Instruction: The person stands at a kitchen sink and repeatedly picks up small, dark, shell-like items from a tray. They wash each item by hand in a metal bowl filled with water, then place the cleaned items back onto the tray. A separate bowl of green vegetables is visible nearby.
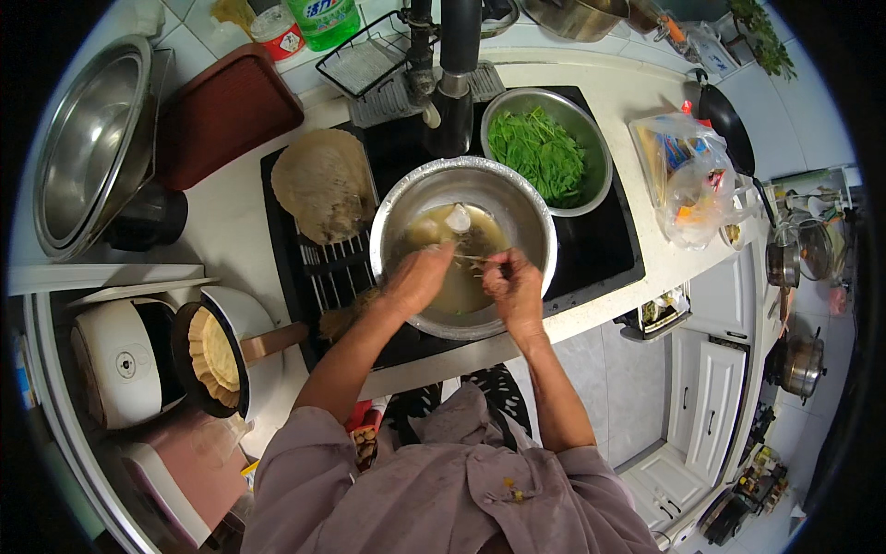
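Note:
A steel basin (pixel 394 201) with cloudy, brownish water stands in the sink area before me. Both my hands are over the water, their fingers close together. My left hand (pixel 423 277) pinches one end of a small, thin, light-brown piece (pixel 468 257), too blurred to name. The other end is between the fingers of my right hand (pixel 513 282). A whitish lump (pixel 458 219) lies in the water beyond my hands. Behind the basin, to the right, a steel bowl (pixel 603 173) holds leafy greens (pixel 536 154). The black faucet (pixel 453 104) rises behind the basin.
Left of the basin, a round brown sheet (pixel 322 180) lies on a rack (pixel 336 266). A red-brown tray (pixel 225 114) and steel bowls (pixel 86 149) stand further left. A handled pan (pixel 208 360) with a pale round lining is at lower left. Plastic bags (pixel 692 173) lie on the right counter.

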{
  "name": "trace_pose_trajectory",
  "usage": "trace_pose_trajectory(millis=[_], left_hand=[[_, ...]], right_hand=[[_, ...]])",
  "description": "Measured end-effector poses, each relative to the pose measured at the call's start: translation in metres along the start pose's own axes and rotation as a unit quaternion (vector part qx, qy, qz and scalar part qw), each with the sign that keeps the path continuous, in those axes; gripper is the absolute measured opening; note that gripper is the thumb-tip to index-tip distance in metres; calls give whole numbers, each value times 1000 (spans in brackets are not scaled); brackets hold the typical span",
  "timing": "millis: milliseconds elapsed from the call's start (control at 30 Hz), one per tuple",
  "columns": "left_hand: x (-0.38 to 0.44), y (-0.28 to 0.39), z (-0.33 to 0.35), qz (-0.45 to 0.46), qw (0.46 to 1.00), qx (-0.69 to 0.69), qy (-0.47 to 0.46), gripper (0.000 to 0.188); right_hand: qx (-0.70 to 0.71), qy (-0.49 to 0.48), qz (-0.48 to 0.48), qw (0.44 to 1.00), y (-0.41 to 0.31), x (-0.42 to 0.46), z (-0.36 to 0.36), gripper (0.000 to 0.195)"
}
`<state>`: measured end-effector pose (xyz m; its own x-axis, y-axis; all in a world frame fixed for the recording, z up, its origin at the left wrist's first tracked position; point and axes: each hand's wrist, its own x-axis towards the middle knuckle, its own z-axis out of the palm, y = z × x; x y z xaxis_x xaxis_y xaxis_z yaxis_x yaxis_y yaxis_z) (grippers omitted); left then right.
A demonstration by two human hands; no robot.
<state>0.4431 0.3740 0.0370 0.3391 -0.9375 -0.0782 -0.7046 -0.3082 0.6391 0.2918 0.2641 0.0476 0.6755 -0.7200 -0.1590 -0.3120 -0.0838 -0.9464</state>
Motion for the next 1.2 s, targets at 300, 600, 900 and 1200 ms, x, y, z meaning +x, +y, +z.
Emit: trace_pose_trajectory(millis=[300, 600, 900, 1200], left_hand=[[23, -27, 8, -35, 957, -251, 141, 21], [98, 281, 55, 162, 966, -195, -52, 12], [206, 366, 331, 322, 934, 70, -135, 20], [199, 370, 273, 270, 944, -60, -177, 10]], right_hand=[[266, -69, 37, 961, 28, 22, -16, 18], [380, -160, -96, 906, 68, -12, 27, 22], [486, -290, 1, 825, 16, -23, -22, 17], [496, -216, -106, 834, 71, -6, 23, 23]])
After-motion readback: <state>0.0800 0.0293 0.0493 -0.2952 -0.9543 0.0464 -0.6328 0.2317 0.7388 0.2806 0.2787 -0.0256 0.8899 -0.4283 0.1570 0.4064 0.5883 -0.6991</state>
